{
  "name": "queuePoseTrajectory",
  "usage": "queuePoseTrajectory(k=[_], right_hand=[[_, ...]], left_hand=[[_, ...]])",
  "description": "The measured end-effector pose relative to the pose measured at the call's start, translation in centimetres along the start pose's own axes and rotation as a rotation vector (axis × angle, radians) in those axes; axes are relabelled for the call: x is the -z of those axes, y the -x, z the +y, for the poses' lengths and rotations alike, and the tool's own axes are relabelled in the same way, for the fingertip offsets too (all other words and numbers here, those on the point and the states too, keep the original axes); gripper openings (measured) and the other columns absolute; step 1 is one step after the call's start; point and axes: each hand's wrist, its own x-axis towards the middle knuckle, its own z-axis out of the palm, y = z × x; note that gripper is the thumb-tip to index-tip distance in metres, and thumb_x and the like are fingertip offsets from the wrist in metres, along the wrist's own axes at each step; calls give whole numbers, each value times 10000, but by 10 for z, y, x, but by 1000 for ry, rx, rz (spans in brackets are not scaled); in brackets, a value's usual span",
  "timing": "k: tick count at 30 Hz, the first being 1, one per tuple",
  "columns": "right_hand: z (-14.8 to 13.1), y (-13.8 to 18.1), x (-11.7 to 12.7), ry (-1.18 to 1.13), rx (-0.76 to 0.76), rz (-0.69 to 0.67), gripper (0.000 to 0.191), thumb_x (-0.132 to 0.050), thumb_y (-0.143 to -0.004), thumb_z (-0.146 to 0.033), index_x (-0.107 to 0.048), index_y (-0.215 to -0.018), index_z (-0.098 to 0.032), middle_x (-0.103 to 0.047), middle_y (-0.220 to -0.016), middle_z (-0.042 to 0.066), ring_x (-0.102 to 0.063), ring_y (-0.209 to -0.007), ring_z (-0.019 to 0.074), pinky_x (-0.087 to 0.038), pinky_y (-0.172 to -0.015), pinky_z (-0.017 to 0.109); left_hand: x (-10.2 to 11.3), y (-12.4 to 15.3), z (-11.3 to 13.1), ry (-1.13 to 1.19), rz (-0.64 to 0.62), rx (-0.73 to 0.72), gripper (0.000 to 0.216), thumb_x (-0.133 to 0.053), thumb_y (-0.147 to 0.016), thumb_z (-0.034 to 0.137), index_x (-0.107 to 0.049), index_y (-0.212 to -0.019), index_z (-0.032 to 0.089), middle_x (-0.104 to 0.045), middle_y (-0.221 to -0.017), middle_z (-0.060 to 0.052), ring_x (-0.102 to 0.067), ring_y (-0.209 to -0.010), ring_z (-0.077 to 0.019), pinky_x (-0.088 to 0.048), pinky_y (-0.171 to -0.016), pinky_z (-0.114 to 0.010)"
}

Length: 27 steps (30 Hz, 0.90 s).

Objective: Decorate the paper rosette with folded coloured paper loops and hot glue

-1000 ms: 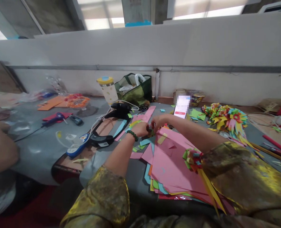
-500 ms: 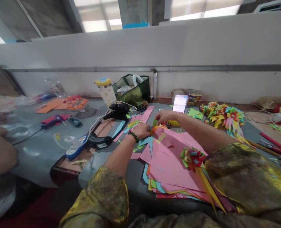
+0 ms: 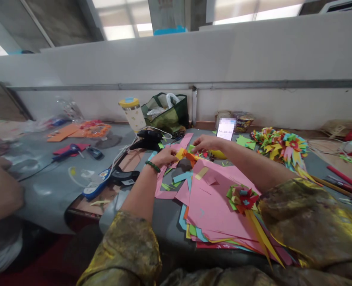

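My left hand (image 3: 165,156), with a green bead bracelet at the wrist, pinches a small yellow paper piece (image 3: 180,153). Just right of it, an orange paper piece (image 3: 190,159) lies near the far edge of a pink paper stack (image 3: 214,202). My right hand (image 3: 205,143) is closed above these pieces, its fingertips on a small green paper piece (image 3: 191,148). A paper flower (image 3: 244,198) with yellow streamers rests on the stack's right side. Green and blue scraps (image 3: 182,177) lie below my left hand.
A lit phone (image 3: 225,130) leans behind my right hand. Left of my arm are a black and blue corded device (image 3: 125,176) and a tumbler (image 3: 132,114). More paper flowers (image 3: 283,145) lie at right. Another person's arm (image 3: 0,190) is at far left.
My left hand has moved left and slightly up, and a yellow paper piece now shows at its fingertips. My right hand has shifted slightly left and up. More of the scraps below now shows.
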Motion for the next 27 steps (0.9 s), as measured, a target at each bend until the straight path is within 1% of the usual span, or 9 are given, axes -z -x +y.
queuePoseTrajectory(k=[4, 8, 11, 13, 15, 18, 22, 26, 27], right_hand=[[-10, -20, -29, 8, -29, -16, 232, -827, -698, -142, -616, -601, -134, -596, -555, -26, -498, -489, 63, -421, -504, 160], [-22, -40, -56, 252, -48, 32, 155, -794, -766, -161, -657, -701, -128, -593, -545, -27, -538, -500, 82, -466, -521, 166], [-25, -43, -47, 399, -45, 109, 164, -839, -718, -175, -697, -785, -127, -583, -545, -26, -561, -532, 107, -452, -507, 171], [-22, -39, -33, 532, -85, 111, 201, -874, -665, -189, -701, -746, -129, -557, -525, -27, -549, -527, 119, -418, -479, 181], [-16, -34, -23, 711, -157, 69, 191, -872, -654, -193, -700, -701, -125, -535, -511, -26, -534, -521, 129, -397, -469, 197], [-5, -29, -20, 822, -220, -2, 95, -806, -699, -143, -722, -739, -121, -522, -512, -37, -511, -521, 128, -402, -492, 210], [5, -30, -28, 793, -186, -12, 72, -776, -702, -131, -742, -765, -123, -504, -514, -45, -498, -548, 129, -383, -505, 211], [7, -29, -23, 748, -130, -18, 79, -797, -680, -159, -738, -732, -155, -540, -551, -47, -505, -579, 119, -366, -509, 195], [7, -28, -18, 718, -106, -7, 78, -797, -681, -164, -734, -726, -167, -551, -563, -50, -508, -585, 113, -371, -515, 188]], left_hand=[[19, 6, -9, 43, 88, 101, 110, -652, -625, 61, -616, -655, 161, -553, -480, 50, -527, -434, -91, -422, -447, -174], [27, 5, -21, -51, 210, 217, 125, -674, -628, 54, -612, -616, 162, -596, -523, -2, -630, -514, -170, -506, -531, -250], [25, 4, -21, -162, 342, 231, 72, -646, -696, 95, -672, -693, 162, -693, -739, -93, -712, -813, -270, -548, -736, -335], [16, 1, -15, -273, 403, 152, 124, -624, -756, 156, -722, -827, 181, -717, -948, -118, -681, -1003, -294, -526, -860, -364], [1, -2, -6, -404, 354, -18, 198, -628, -790, 228, -739, -953, 210, -705, -1090, -107, -649, -1086, -284, -502, -925, -360], [-24, -9, 5, -520, 178, -231, 297, -662, -774, 246, -720, -1062, 202, -687, -1179, -109, -611, -1154, -270, -465, -973, -338], [-39, -13, 4, -492, 137, -190, 288, -681, -745, 246, -706, -1014, 149, -713, -1096, -135, -647, -1057, -274, -485, -865, -323], [-36, -15, -1, -367, 125, -145, 50, -714, -686, 210, -670, -681, 188, -719, -788, -43, -668, -839, -210, -468, -701, -257], [-34, -16, -3, -321, 126, -134, 110, -721, -665, 185, -631, -602, 193, -694, -709, -20, -658, -784, -193, -457, -672, -247]])
